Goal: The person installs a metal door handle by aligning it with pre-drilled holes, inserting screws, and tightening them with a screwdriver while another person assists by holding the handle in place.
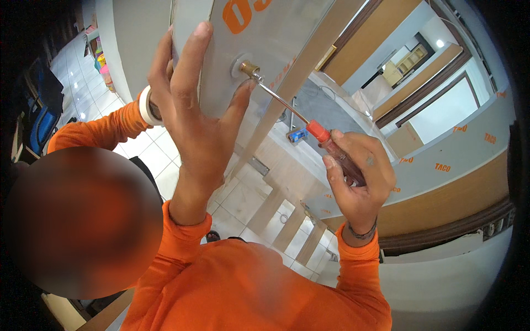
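My right hand [361,176] is closed round the handle of a screwdriver [339,151], which is red at the collar and see-through dark red behind. Its thin shaft slants up and left to a small metal screw at a brass-coloured lock cylinder [249,68]. This cylinder stands out from a round metal disc [238,62] on a film-covered panel [221,83]. With fingers stretched out, my left hand [201,124] lies along the panel's left edge. Its thumb tip reaches the screw beside the screwdriver tip. Exactly how the tip meets the screw is too small to tell.
At the left a co-worker in orange reaches an arm with a white wristband [146,107] behind my left hand. A blue item [298,135] lies on the cabinet surface beyond the screwdriver. A film-covered, wood-edged board [441,160] curves along the right. White floor tiles [149,146] show below.
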Motion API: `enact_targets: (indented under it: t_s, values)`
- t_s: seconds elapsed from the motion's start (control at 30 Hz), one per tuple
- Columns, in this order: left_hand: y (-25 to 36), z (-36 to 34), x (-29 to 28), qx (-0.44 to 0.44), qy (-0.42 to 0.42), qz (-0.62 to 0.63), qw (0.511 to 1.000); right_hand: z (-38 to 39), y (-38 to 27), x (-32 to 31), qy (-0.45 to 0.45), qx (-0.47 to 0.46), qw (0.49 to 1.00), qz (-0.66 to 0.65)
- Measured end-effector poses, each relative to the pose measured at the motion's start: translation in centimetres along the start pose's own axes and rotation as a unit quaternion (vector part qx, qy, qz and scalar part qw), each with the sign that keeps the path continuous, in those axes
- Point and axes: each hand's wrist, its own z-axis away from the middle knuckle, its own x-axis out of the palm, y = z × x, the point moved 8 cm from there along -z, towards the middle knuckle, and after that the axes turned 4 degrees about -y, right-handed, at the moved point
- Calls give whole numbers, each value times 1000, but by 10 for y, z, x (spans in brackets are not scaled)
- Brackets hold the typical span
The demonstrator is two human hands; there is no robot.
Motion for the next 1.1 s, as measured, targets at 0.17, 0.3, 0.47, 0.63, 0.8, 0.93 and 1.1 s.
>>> enact_targets:
  t_s: [0.17,0.3,0.47,0.63,0.8,0.93,1.1]
  values:
    - [-1,-2,-15,-18,26,10,999,-6,-8,-3,11,-24,999,33]
    - [6,0,1,25,-33,-46,998,-2,2,-3,3,-32,999,35]
    - [8,-2,8,65,-26,-149,986,-4,-3,-1,-18,-43,993,111]
    - [13,-5,6,52,-10,-115,992,-13,2,-1,-77,39,995,56]
    - [27,-10,4,58,-65,-132,987,-21,-24,-8,-59,-54,981,175]
    - [22,-6,3,23,-41,-93,995,-22,-15,-11,-90,20,987,132]
    - [3,1,7,-39,-51,-99,993,-25,-30,-9,-67,-48,981,177]
